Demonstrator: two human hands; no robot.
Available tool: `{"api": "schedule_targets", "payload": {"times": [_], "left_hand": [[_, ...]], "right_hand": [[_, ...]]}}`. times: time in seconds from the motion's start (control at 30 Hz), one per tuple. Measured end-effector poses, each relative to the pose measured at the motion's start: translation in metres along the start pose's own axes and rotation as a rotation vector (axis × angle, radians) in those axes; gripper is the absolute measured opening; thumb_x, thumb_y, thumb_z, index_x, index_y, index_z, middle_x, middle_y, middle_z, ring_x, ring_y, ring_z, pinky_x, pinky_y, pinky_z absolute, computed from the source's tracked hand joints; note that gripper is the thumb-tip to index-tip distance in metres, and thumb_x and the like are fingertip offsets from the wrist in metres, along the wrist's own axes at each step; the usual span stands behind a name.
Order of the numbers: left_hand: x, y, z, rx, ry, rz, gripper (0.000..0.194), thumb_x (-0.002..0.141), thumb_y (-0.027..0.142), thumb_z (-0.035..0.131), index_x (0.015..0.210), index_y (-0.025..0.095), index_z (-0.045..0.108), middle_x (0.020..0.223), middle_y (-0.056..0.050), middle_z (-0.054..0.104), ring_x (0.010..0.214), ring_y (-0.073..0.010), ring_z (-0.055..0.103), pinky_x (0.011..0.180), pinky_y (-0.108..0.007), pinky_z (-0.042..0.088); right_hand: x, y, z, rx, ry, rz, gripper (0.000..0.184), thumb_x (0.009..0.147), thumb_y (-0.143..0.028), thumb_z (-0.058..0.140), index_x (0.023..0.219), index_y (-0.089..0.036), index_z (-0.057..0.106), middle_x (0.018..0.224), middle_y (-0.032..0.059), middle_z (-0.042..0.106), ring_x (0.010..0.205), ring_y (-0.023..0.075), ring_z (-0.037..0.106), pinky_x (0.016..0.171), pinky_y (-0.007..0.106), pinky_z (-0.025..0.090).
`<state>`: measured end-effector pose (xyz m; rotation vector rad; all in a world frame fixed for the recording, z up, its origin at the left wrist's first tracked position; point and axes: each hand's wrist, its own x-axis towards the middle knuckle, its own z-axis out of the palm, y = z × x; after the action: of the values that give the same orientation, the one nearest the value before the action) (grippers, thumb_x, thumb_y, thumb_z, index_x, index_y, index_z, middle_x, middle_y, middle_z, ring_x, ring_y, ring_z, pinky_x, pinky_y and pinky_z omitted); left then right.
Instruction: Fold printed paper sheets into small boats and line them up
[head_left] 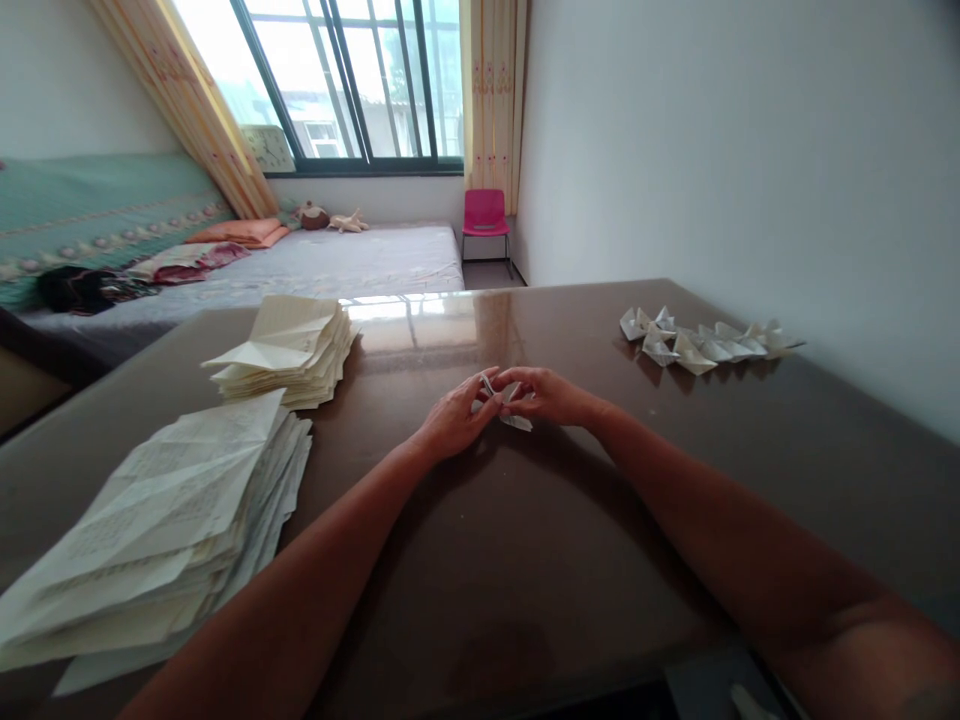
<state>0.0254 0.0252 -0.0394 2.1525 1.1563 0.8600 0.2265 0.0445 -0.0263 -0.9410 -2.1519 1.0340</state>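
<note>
Between my two hands, over the middle of the brown glossy table (450,530), is a small piece of folded paper (517,423). My left hand (459,412) grips it from the left, with thumb and fingers closed on it. From the right, my right hand (546,396) pinches the same paper between thumb and fingertips. Much of the paper is hidden behind the fingers, so its full shape cannot be made out. A pale point of it sticks out below the fingertips.
Two stacks of creased paper sheets lie on the left: a nearer stack (172,500) and a farther stack (289,345). Several folded paper boats (694,352) stand at the back right, near the white wall (712,150). Beyond the table are a bed (390,260) and a pink chair (486,212).
</note>
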Motion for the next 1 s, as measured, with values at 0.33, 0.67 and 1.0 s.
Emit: {"api": "schedule_targets", "payload": {"times": [0.33,0.67,1.0], "left_hand": [[-0.001,0.011,0.01,0.234,0.134,-0.031,0.052,0.082,0.027,0.053,0.134,0.025,0.044,0.13,-0.008,0.05,0.09,-0.0174,0.063,0.087,-0.035,0.05],[0.003,-0.005,0.01,0.218,0.174,-0.083,0.04,0.075,0.011,0.049,0.113,0.022,0.055,0.106,-0.005,0.052,0.075,-0.0132,0.059,0.076,-0.029,0.05],[0.007,0.004,0.018,0.333,0.171,-0.108,0.019,0.08,0.019,0.052,0.098,0.022,0.047,0.096,-0.003,0.056,0.08,-0.0169,0.058,0.071,-0.029,0.044]], "right_hand": [[0.001,-0.011,0.008,-0.3,0.247,-0.104,0.018,0.075,-0.013,0.057,0.09,-0.016,0.066,0.084,0.0015,0.059,0.065,0.0089,0.055,0.063,0.022,0.046],[0.002,0.005,0.013,-0.372,0.272,0.033,0.02,0.073,-0.016,0.06,0.093,-0.016,0.062,0.091,0.0018,0.057,0.063,0.0081,0.054,0.064,0.021,0.045],[0.006,0.02,0.029,-0.532,0.315,0.05,0.014,0.076,-0.016,0.055,0.089,-0.021,0.058,0.088,0.0017,0.059,0.077,0.0147,0.054,0.071,0.025,0.041]]}}
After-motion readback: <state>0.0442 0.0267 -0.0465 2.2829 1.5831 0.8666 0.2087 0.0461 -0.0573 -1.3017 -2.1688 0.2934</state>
